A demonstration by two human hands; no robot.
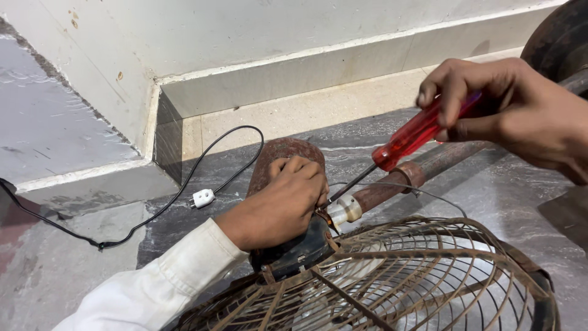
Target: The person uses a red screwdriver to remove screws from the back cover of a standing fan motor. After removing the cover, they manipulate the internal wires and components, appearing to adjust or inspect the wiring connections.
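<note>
My left hand (283,202) grips the fan motor housing (288,245), closed over it. At 2 o'clock from it, my right hand (514,110) holds the red-handled screwdriver (410,136), tip at the pole joint (344,210).

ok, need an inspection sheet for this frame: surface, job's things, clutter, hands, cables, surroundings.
Surface: grey marbled floor, stained.
Job's things: rusty fan lying down, wire guard toward the camera; rusted pole; red-handled screwdriver, tip at the pole joint.
Clutter: nothing seen.
Hands: left hand pressing on the motor housing; right hand gripping the screwdriver.
Cables: black cord loose on the floor, white plug unplugged.
Surroundings: pale wall, tiled skirting.
</note>
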